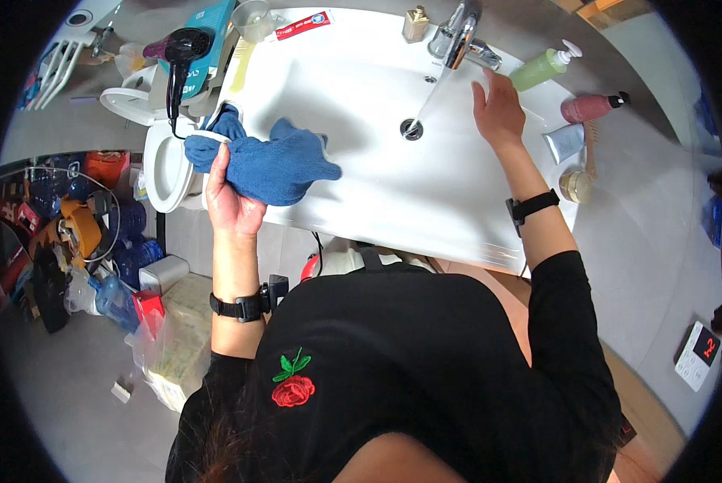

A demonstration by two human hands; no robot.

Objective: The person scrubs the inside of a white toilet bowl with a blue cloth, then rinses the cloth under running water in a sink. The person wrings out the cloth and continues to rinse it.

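A bunched blue towel (282, 169) is held in my left hand (234, 202), over the left part of the white washbasin (349, 199). Water runs from the chrome faucet (460, 39) onto the metal drain (411, 128). My right hand (499, 108) has its fingers apart and nothing in it; its index fingertip is close to the faucet's side handle (486, 55), and whether they touch I cannot tell. Each of my wrists wears a black strap.
Along the basin's right rim are a green pump bottle (539, 69), a pink bottle (590, 108), a tube (565, 143), a brush (590, 151) and a jar (575, 186). A toothpaste tube (302, 25) lies at the back; a hair dryer (183, 54) and toilet (168, 163) are left.
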